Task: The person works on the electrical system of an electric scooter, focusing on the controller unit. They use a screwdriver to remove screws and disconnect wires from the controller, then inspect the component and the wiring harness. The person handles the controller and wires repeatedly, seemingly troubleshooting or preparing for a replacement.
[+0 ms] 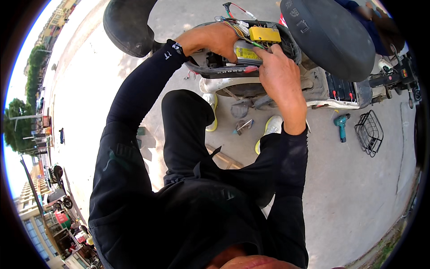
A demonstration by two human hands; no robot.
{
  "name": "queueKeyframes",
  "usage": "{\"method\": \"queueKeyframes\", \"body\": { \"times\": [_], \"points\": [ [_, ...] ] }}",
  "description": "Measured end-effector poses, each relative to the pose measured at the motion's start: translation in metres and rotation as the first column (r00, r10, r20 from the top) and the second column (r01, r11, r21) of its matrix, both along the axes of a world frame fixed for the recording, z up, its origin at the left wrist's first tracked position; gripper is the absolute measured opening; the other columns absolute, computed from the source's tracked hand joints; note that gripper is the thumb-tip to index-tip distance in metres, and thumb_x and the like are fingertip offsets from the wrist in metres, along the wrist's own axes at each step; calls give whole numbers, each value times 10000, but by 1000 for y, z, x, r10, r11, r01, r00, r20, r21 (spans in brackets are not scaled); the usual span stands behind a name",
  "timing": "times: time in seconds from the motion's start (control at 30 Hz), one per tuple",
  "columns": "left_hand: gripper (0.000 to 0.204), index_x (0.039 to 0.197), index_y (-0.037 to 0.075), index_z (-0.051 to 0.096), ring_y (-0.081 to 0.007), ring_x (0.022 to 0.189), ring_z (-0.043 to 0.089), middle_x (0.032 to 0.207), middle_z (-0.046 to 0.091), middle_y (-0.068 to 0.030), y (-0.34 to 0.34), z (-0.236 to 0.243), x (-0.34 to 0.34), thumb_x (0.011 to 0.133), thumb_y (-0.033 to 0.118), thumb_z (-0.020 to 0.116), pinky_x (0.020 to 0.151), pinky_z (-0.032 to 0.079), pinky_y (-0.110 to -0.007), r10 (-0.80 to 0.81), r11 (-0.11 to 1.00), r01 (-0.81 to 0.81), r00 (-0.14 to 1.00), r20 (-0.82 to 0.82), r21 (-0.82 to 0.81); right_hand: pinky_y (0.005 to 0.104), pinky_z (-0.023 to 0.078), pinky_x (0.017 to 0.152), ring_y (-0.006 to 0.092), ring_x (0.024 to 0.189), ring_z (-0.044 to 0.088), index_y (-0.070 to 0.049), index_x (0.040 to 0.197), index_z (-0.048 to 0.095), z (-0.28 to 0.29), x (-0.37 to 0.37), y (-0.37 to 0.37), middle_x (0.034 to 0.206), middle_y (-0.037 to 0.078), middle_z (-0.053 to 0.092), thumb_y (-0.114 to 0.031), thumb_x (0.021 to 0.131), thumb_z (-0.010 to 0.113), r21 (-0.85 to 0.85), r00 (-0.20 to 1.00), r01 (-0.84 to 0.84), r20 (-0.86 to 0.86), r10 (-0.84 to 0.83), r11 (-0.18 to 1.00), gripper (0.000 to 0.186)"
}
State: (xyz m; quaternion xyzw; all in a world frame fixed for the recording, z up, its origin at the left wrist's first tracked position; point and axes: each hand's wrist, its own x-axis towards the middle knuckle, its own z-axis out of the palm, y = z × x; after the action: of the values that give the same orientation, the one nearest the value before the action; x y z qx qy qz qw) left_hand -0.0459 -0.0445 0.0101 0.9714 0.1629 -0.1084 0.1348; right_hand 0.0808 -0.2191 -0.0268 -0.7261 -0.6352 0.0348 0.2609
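In the open under-seat compartment (221,71) of a scooter lies a silver metal box with a yellow label (246,54), which looks like a motor controller. My left hand (215,39) reaches in from the left and is closed round the box's left end, thumb on the near side, other fingers mostly hidden. My right hand (281,69) is bent at the box's right end, index finger and thumb close to a green wire (258,45). What its fingertips pinch is hidden. Just behind the silver box sits a yellow block (264,34), with loose wires and white connectors (242,24) beside it.
A black seat (329,38) overhangs the compartment's right; another black padded part (127,29) stands left. Black batteries (341,89) sit in the scooter's floor. On the ground lie a teal power drill (342,127), a black wire basket (369,133) and small parts (243,127). Another person (380,24) is at far right.
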Motion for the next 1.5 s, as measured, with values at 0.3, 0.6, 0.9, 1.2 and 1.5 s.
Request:
{"method": "queueKeyframes", "body": {
  "times": [0.3,0.6,0.9,1.2,1.5],
  "points": [
    [763,1199,-52,642,-295,904,652,1090,653,-213,16,14,-18,702,514,758,781,525,-343,309,929,-251,931,195,-271,456,534,765,364,905,668,-89,1218,671,1,-12,8,1059,150,601,-296,857,733,54,995,85,-66,-81,995,421],
    [744,1300,60,634,-315,1013,687,1206,643,-214,-12,23,-37,874,667,567,864,560,-353,450,874,-273,767,458,-401,444,559,705,361,821,688,-43,1115,637,-11,-14,26,1063,139,624,-237,814,764,334,992,119,-78,-99,935,380],
    [530,1404,5,492,-250,1040,638,1350,556,-141,-34,6,-57,1023,343,347,973,488,-364,593,625,85,595,543,-776,431,539,778,360,920,674,-23,1142,651,-5,-17,20,1112,126,653,-198,807,755,359,974,129,-219,-51,925,392],
    [317,1288,0,549,-151,887,696,1003,699,-108,-53,15,-49,1005,134,597,790,545,-274,309,919,117,383,871,-377,371,511,814,330,908,670,30,1133,661,39,-15,-1,1038,158,676,-175,776,787,426,917,131,-394,53,895,430],
    [314,1263,-36,560,-93,723,607,826,641,-64,-72,87,-12,991,114,610,615,473,-248,254,894,267,362,897,-361,258,497,785,112,832,622,45,1098,683,72,-8,-25,950,90,728,-218,793,849,447,779,304,-625,51,841,435]
  ]
}}
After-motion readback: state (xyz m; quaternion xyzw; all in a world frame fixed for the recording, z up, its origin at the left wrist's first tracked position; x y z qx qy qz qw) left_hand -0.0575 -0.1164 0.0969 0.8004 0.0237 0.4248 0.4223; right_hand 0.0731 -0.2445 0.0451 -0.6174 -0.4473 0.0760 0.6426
